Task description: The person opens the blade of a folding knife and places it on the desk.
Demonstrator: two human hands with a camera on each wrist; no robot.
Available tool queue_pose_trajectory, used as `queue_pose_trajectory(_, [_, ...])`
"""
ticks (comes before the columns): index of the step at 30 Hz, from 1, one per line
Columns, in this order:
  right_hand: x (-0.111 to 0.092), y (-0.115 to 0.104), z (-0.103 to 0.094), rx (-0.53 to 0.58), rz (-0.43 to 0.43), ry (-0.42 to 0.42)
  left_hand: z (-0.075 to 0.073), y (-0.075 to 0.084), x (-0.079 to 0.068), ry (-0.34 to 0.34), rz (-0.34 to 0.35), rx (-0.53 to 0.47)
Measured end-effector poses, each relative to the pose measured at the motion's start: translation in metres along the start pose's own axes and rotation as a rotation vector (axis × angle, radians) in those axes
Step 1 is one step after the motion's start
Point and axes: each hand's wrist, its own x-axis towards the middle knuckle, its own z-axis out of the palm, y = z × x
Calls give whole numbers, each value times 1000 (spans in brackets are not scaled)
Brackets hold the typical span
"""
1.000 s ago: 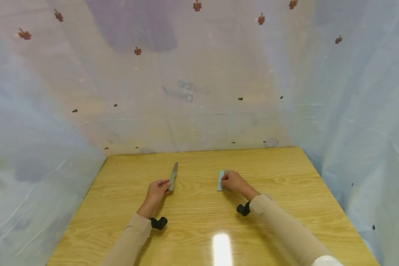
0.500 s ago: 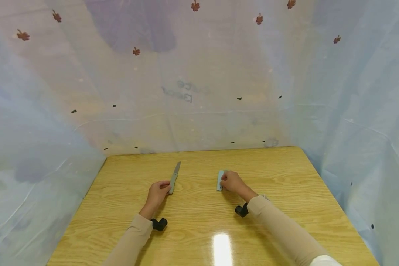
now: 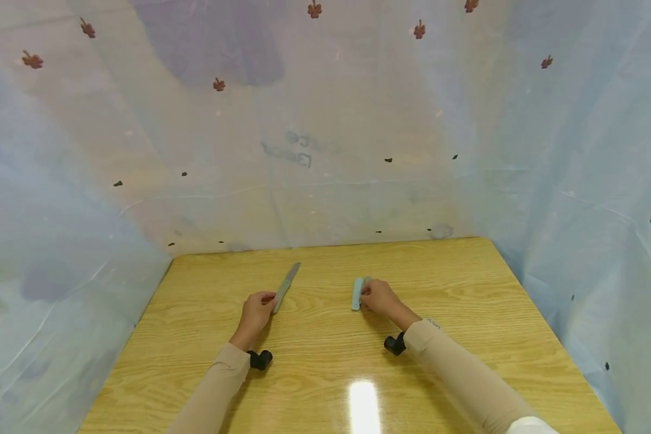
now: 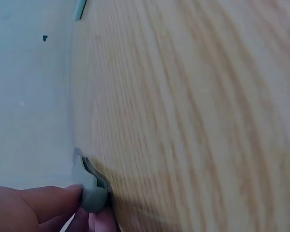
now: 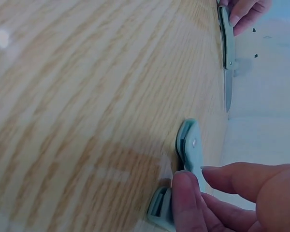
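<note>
My left hand (image 3: pixel 256 313) pinches a folding knife (image 3: pixel 286 288) by its grey-green handle, on the left half of the wooden table (image 3: pixel 314 349). The knife's blade (image 5: pixel 228 89) is out and points away and to the right. In the left wrist view, thumb and fingers grip the handle's end. My right hand (image 3: pixel 381 298) holds a pale blue-green folding tool (image 3: pixel 357 294) between thumb and fingers. A rivet shows at one end of this tool (image 5: pixel 191 142), and a slotted part (image 5: pixel 158 209) sticks out below the fingers. Its middle is hidden; no blade shows.
A pale plastic sheet (image 3: pixel 325 205) hangs behind the table and along both sides. Black wrist cameras sit on the left wrist (image 3: pixel 260 360) and right wrist (image 3: pixel 395 344). Light glares off the table's near part (image 3: pixel 364 404).
The knife in my left hand has turned, its tip swinging to the right. The tool in my right hand has turned slightly and its rivet end now shows. Both hands stay nearly in place.
</note>
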Motion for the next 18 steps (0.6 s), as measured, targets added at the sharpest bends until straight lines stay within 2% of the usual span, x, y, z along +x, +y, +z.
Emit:
queue_pose_trajectory(5, [0, 0, 0, 14, -9, -4, 0, 2, 2, 34, 41, 39])
queue_pose_trajectory(10, [0, 2, 1, 20, -22, -3, -1, 3, 5, 36, 57, 73])
queue_pose_trajectory(18, [1, 0, 0, 25, -3, -4, 1, 9, 5, 78, 99, 134])
